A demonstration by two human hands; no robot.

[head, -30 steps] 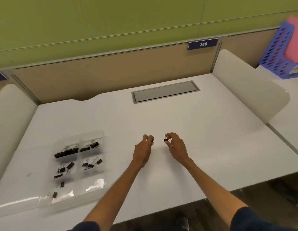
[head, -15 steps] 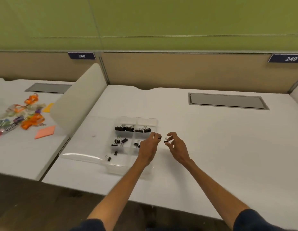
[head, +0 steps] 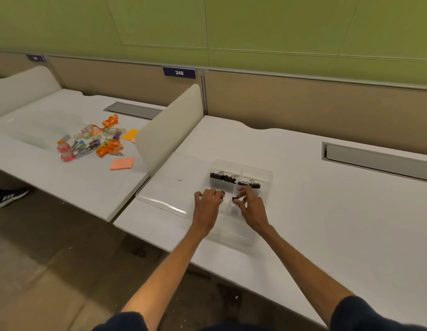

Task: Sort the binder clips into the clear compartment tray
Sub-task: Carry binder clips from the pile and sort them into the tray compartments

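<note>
A clear compartment tray (head: 267, 174) lies on the white desk, with black binder clips (head: 222, 177) in its far left cell and more clips (head: 249, 184) in the far right cell. My left hand (head: 206, 204) hovers over the tray's left middle cell, its fingertips pinching a small black clip (head: 222, 194). My right hand (head: 252, 207) is over the right middle cell and pinches another small black clip (head: 234, 199). Both hands hide the cells beneath them.
The tray's clear lid (head: 164, 187) lies just left of it. A beige divider panel (head: 169, 130) separates this desk from the left desk, which holds orange lanyards (head: 107, 137), badge holders and sticky notes (head: 122, 163). A grey cable hatch (head: 379, 162) sits at right.
Both hands, each pinching a clip, moved left from the bare desk to above the tray's middle cells. The view swung left, bringing the neighbouring desk into sight.
</note>
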